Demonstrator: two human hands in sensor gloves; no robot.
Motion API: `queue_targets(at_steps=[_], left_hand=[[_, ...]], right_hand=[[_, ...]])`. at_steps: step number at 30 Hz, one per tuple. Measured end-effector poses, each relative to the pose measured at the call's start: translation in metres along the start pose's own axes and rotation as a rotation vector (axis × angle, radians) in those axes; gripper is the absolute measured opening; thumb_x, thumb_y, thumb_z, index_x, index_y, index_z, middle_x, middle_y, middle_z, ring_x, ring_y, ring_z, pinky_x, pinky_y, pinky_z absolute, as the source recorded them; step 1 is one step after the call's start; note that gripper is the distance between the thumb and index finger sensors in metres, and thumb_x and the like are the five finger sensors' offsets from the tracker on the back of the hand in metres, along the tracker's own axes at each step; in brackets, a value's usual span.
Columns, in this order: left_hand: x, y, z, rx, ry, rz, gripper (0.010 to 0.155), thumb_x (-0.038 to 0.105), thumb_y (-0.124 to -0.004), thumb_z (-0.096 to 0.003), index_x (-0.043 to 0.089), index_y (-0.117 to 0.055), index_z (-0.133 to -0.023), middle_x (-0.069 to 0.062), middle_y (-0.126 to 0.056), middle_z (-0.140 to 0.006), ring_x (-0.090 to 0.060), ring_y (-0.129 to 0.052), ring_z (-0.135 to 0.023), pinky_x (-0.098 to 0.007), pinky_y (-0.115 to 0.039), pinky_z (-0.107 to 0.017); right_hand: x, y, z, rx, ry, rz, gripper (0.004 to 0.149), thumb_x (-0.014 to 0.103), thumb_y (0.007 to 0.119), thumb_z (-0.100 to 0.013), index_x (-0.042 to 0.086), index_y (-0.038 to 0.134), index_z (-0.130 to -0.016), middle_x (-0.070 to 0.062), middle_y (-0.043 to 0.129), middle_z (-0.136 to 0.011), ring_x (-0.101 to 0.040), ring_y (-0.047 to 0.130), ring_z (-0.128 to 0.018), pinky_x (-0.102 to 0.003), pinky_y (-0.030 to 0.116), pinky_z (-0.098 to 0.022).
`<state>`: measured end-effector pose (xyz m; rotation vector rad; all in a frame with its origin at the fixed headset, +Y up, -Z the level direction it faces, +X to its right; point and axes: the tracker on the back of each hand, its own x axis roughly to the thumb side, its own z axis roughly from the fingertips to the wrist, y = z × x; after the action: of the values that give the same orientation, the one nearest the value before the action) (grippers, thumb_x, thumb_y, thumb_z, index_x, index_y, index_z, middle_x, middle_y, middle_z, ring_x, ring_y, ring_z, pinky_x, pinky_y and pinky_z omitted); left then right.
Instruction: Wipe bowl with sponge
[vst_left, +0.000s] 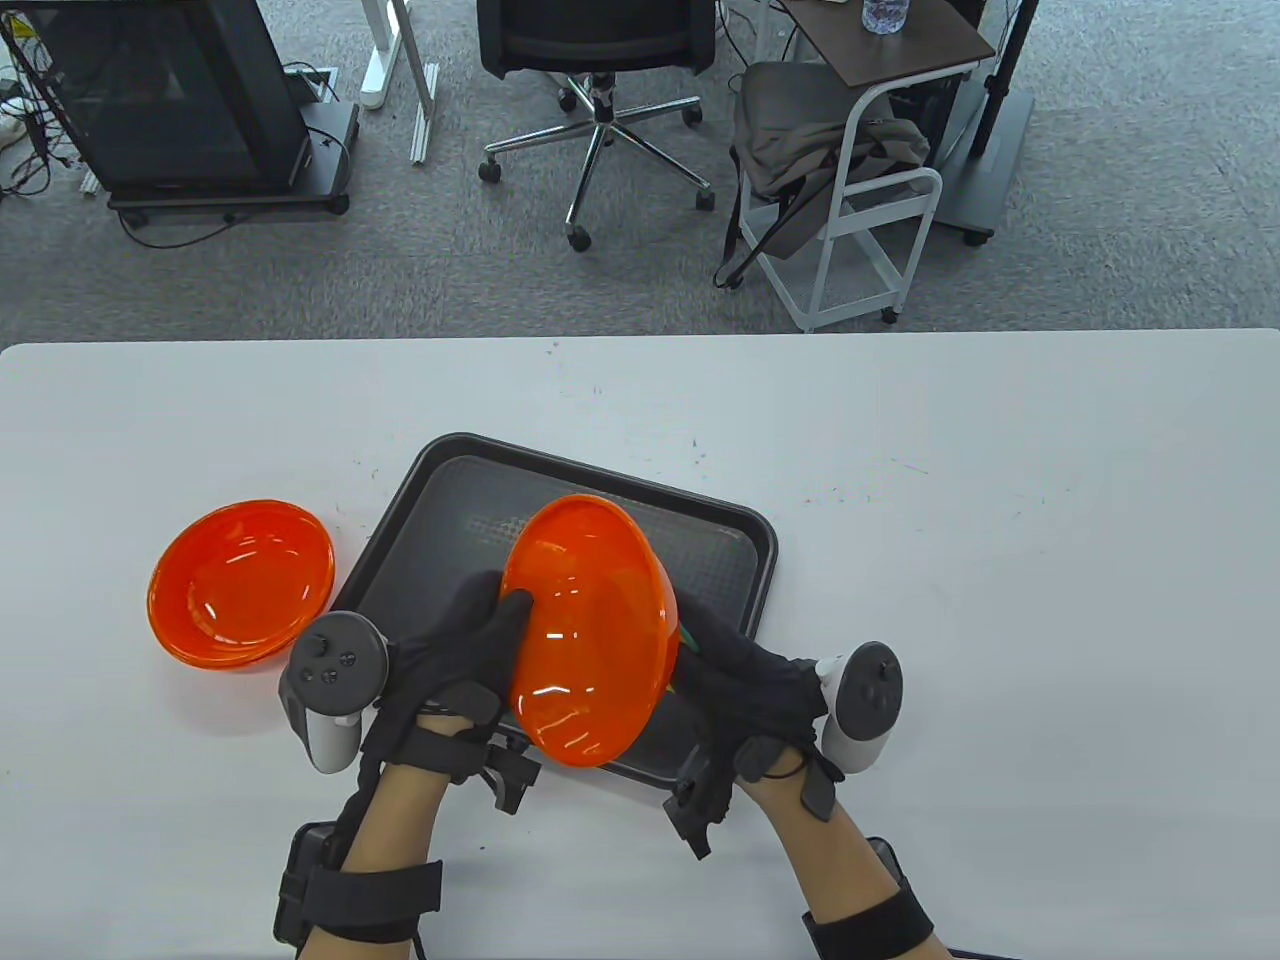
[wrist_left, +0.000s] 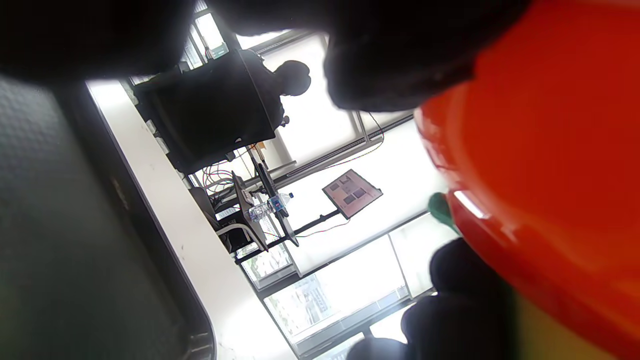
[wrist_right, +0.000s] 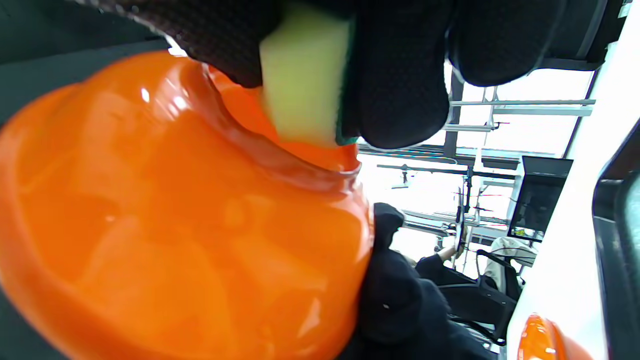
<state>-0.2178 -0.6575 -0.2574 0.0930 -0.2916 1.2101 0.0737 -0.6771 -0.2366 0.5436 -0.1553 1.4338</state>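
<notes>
An orange bowl (vst_left: 590, 625) is held tilted above the black tray (vst_left: 745, 550), its open side turned left. My left hand (vst_left: 470, 640) grips its left rim, thumb inside the bowl. My right hand (vst_left: 745, 680) is behind the bowl's right side and holds a yellow-green sponge (wrist_right: 300, 80) pressed against the bowl's outer base (wrist_right: 200, 225). In the table view only a thin green edge of the sponge (vst_left: 688, 637) shows. In the left wrist view the bowl (wrist_left: 545, 165) fills the right side and the sponge's green edge (wrist_left: 440, 210) peeks out.
A second orange bowl (vst_left: 240, 580) sits upright on the white table (vst_left: 1000, 520) left of the tray. An office chair (vst_left: 600, 60) and a white cart (vst_left: 870, 190) stand on the floor beyond the table's far edge.
</notes>
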Motion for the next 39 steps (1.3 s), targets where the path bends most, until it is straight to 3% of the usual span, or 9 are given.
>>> queue_targets(at_steps=[9, 18, 21, 26, 33, 39], left_hand=[[0.002, 0.012, 0.002, 0.093, -0.018, -0.029, 0.052, 0.05, -0.076, -0.0536, 0.012, -0.078, -0.088, 0.009, -0.098, -0.03, -0.004, -0.091, 0.003, -0.03, -0.091, -0.007], [-0.009, 0.048, 0.008, 0.291, 0.067, -0.246, 0.052, 0.05, -0.078, -0.0528, 0.012, -0.079, -0.088, 0.008, -0.098, -0.029, -0.004, -0.091, 0.003, -0.03, -0.091, -0.007], [-0.012, 0.054, 0.009, 0.296, 0.086, -0.313, 0.052, 0.05, -0.078, -0.0528, 0.012, -0.079, -0.088, 0.008, -0.098, -0.029, -0.004, -0.091, 0.003, -0.03, -0.091, -0.007], [-0.015, 0.061, 0.008, 0.282, 0.119, -0.267, 0.052, 0.049, -0.078, -0.0524, 0.012, -0.079, -0.088, 0.007, -0.098, -0.028, -0.005, -0.091, 0.004, -0.031, -0.091, -0.006], [-0.033, 0.095, 0.016, 0.359, 0.244, -0.274, 0.052, 0.049, -0.078, -0.0527, 0.012, -0.079, -0.088, 0.006, -0.098, -0.028, -0.005, -0.091, 0.003, -0.031, -0.091, -0.006], [-0.063, 0.133, 0.028, 0.496, 0.398, -0.264, 0.052, 0.049, -0.078, -0.0528, 0.012, -0.078, -0.089, 0.005, -0.098, -0.029, -0.005, -0.091, 0.003, -0.031, -0.091, -0.007]], right_hand=[[-0.01, 0.006, -0.001, 0.125, 0.099, 0.005, 0.047, 0.029, 0.076, -0.055, 0.007, 0.062, -0.095, -0.024, 0.088, -0.085, -0.039, 0.095, -0.064, -0.062, 0.072, -0.052], [-0.012, 0.006, 0.0, 0.103, 0.142, 0.072, 0.05, 0.03, 0.076, -0.057, 0.0, 0.059, -0.094, -0.028, 0.087, -0.082, -0.04, 0.096, -0.061, -0.061, 0.073, -0.05], [-0.011, 0.005, 0.0, 0.088, 0.13, 0.091, 0.05, 0.03, 0.076, -0.056, 0.0, 0.06, -0.093, -0.029, 0.087, -0.08, -0.04, 0.097, -0.06, -0.061, 0.074, -0.05], [-0.01, 0.006, 0.0, 0.103, 0.125, 0.115, 0.051, 0.031, 0.076, -0.056, 0.0, 0.059, -0.093, -0.028, 0.087, -0.081, -0.039, 0.097, -0.06, -0.061, 0.074, -0.05], [-0.01, 0.002, -0.001, 0.1, 0.126, 0.086, 0.05, 0.031, 0.076, -0.057, 0.001, 0.059, -0.094, -0.028, 0.087, -0.082, -0.04, 0.097, -0.061, -0.061, 0.074, -0.05], [-0.01, -0.002, -0.002, 0.087, 0.131, 0.066, 0.05, 0.031, 0.076, -0.057, 0.001, 0.059, -0.094, -0.028, 0.087, -0.082, -0.04, 0.097, -0.061, -0.061, 0.074, -0.05]])
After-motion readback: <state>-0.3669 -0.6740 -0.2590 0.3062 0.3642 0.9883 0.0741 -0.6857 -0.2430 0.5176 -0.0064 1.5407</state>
